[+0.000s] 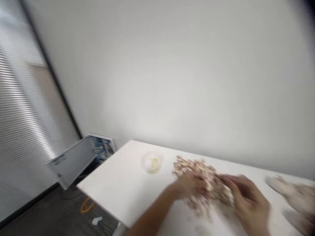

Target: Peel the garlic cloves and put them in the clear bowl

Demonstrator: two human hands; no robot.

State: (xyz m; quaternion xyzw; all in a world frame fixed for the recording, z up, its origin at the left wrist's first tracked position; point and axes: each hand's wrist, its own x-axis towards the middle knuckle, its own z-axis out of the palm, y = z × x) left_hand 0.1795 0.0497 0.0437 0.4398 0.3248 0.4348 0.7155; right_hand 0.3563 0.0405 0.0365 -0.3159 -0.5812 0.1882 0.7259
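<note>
A loose heap of what look like garlic cloves and skins (pixel 189 165), cream and pinkish, is spread on the white table (pixel 118 180). My left hand (pixel 189 185) is over the heap's near left part, its fingers smeared by motion. At the heap's right side is my right hand (pixel 248 200), its thumb and fingers pressed together; anything between them is too blurred to name. Left of the heap stands a clear round bowl (pixel 145 160) with a few pale yellow pieces (pixel 154 163) inside.
Blurred pale shapes (pixel 295 193) lie at the table's right end; I cannot tell what they are. A plain wall (pixel 184 82) runs behind the table. On the floor to the left are a grey panel (pixel 75 160), an orange cable (pixel 86 206) and a white scrap (pixel 96 220).
</note>
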